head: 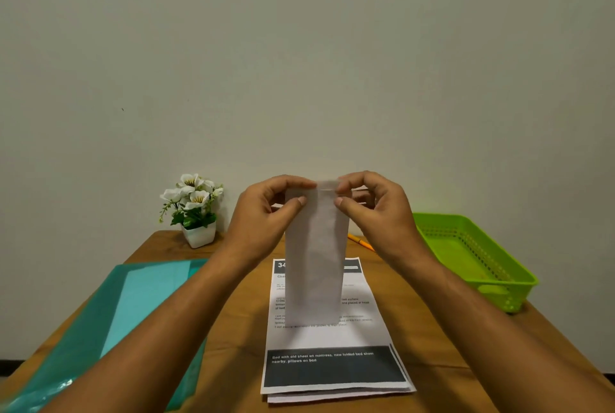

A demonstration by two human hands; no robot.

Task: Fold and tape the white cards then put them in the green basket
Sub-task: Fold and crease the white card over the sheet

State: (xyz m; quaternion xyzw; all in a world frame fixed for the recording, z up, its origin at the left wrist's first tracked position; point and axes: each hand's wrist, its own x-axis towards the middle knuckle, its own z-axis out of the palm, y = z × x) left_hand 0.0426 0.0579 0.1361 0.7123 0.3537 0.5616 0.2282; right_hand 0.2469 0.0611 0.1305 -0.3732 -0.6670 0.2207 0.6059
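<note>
A folded white card [314,266] hangs upright in the air above the table, long side vertical. My left hand [266,216] pinches its top left corner between thumb and fingers. My right hand [369,209] pinches the top right, where a short strip of clear tape [327,185] lies across the card's upper edge. The green basket [472,259] stands at the right edge of the table and looks empty.
A stack of printed white sheets [332,366] lies on the wooden table [233,329] below the card. A teal plastic folder [133,312] covers the left side. A white pot of flowers [196,209] stands at the back left; an orange pencil [361,242] lies behind my right hand.
</note>
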